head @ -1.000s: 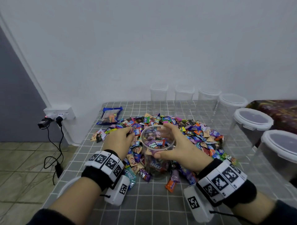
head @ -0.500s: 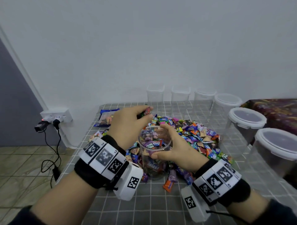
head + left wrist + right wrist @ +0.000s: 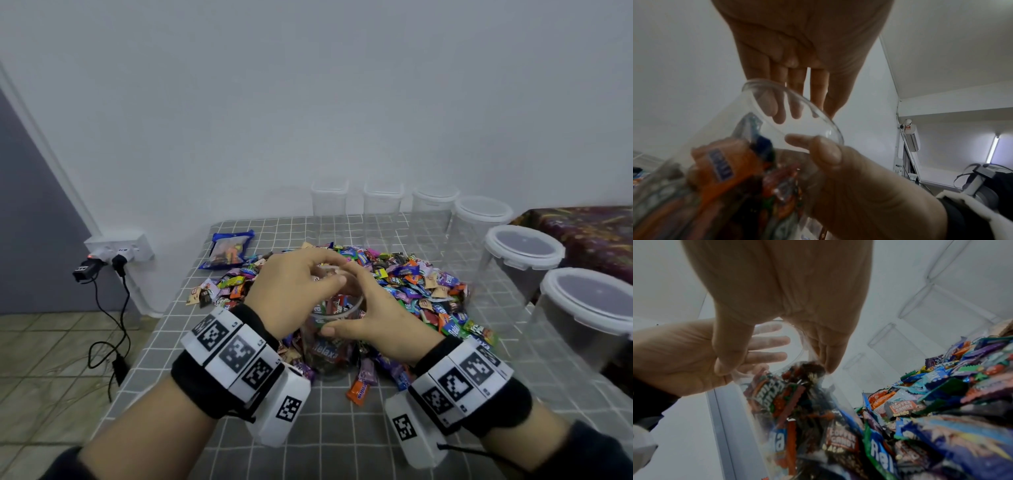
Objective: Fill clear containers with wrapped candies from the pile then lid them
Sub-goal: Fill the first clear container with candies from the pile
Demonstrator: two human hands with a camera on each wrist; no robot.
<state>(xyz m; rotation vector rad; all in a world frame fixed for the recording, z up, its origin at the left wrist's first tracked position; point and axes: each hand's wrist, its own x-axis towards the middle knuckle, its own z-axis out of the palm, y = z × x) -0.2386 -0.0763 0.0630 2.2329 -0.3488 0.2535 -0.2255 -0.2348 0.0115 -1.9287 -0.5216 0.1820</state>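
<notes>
1. A clear cup point(image 3: 330, 346) stands upright on the gray checked table point(image 3: 342, 445), at the near edge of the candy pile point(image 3: 411, 291).
2. The cup has no lid on it. It is partly full of wrapped candies point(image 3: 797, 402), which come up close to the rim.
3. One blue wrapper inside the cup reads "Relaxa" point(image 3: 325, 354). A brown one reads "Coffee Candy" point(image 3: 840, 441).
4. The right hand point(image 3: 373, 329) holds the cup by its side. The thumb is on the near wall and the fingers wrap around the far side near the rim.
5. The left hand point(image 3: 294, 291) is over the mouth of the cup. Its fingers point(image 3: 795, 91) are stretched out flat and hold nothing.
6. An orange candy point(image 3: 358, 390) lies on the table just in front of the cup.
7. A blue bag point(image 3: 227, 251) lies flat at the far left of the pile.
8. Six clear containers with lids point(image 3: 524, 246) stand in a curved row from the back wall to the right edge of the table. I see no candy in them.
9. Two plugs sit in a white wall socket point(image 3: 118, 246) left of the table.
</notes>
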